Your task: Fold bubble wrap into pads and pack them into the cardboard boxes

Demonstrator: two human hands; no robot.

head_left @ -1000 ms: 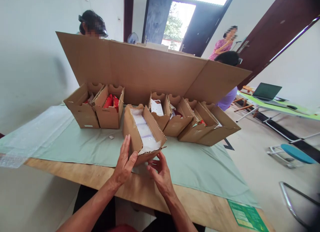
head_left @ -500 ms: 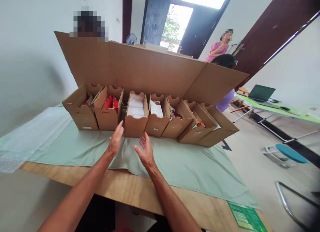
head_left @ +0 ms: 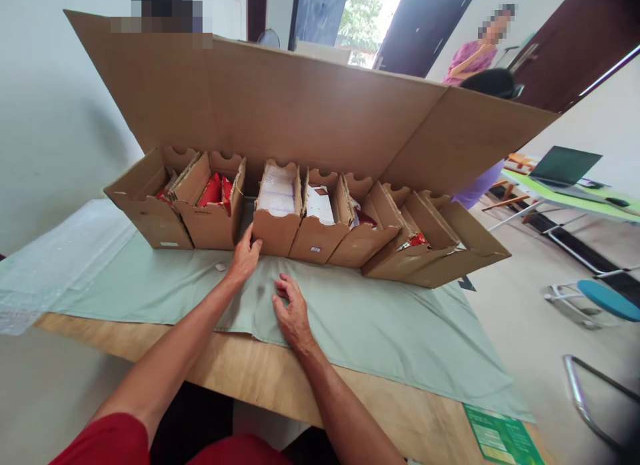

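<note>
Several small open cardboard boxes stand in a row on a pale green cloth [head_left: 380,331]. The third one, a box of white plastic packets [head_left: 277,215], stands upright between its neighbours. My left hand [head_left: 245,257] touches its lower left front corner, fingers curled against the cardboard. My right hand [head_left: 291,311] rests flat on the cloth just in front of the row, fingers apart and holding nothing. A box with red packets [head_left: 213,208] is to the left, a box with a white packet [head_left: 320,218] to the right.
A large folded cardboard sheet [head_left: 280,105] stands behind the row like a screen. Bubble wrap [head_left: 55,265] lies at the left on the wooden table [head_left: 210,365]. Other people are behind the screen and at the back right. A green desk with a laptop [head_left: 563,168] and a blue stool [head_left: 607,301] stand on the right.
The box of white packets, tilted in both hands a second ago, now stands in the row. My left hand has come back to its corner and my right hand has dropped onto the cloth.
</note>
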